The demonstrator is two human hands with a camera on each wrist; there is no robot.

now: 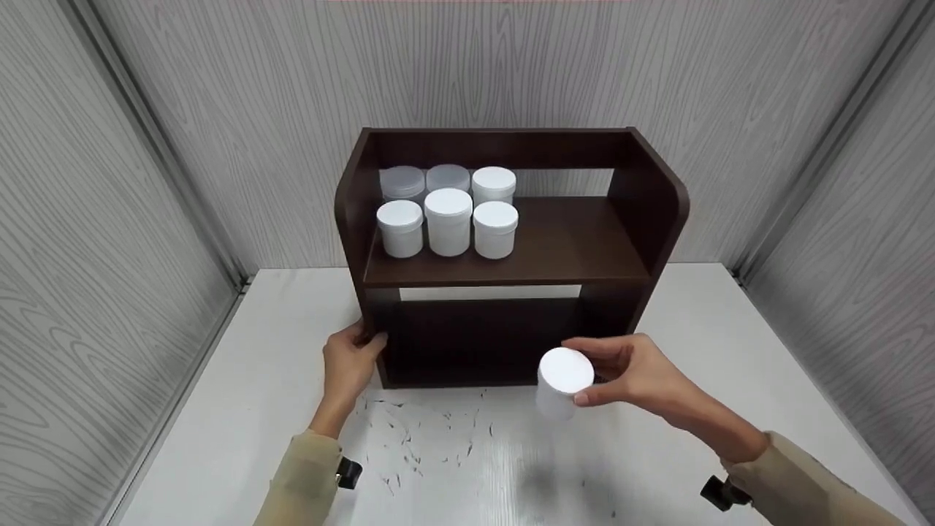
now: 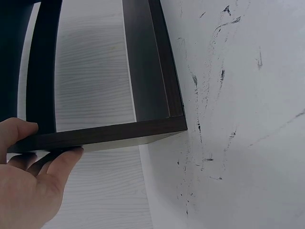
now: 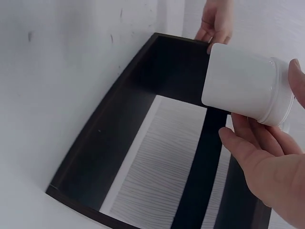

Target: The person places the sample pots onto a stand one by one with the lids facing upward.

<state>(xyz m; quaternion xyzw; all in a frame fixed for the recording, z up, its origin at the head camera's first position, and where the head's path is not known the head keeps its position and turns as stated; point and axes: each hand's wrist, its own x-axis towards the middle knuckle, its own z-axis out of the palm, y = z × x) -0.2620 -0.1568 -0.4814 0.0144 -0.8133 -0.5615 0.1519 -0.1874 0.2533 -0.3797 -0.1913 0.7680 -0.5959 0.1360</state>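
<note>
A dark brown two-tier shelf (image 1: 504, 283) stands on the white table. My left hand (image 1: 352, 359) grips the front edge of its left side panel, thumb on one face and fingers on the other, as the left wrist view also shows. In my right hand (image 1: 632, 372) a white lidded plastic jar (image 1: 559, 391) is held between thumb and fingers, upright in front of the lower tier. The right wrist view shows this jar (image 3: 240, 83) from its side, with the right hand (image 3: 271, 167) at its lid end. Several similar jars (image 1: 448, 226) stand in two rows on the upper tier's left half.
The white table (image 1: 292, 438) carries dark scuff marks (image 1: 409, 438) in front of the shelf. Grey wood-grain panels (image 1: 497, 66) enclose the table at the back and both sides. Two of the back-row jars (image 1: 402, 181) have greyish, translucent-looking lids.
</note>
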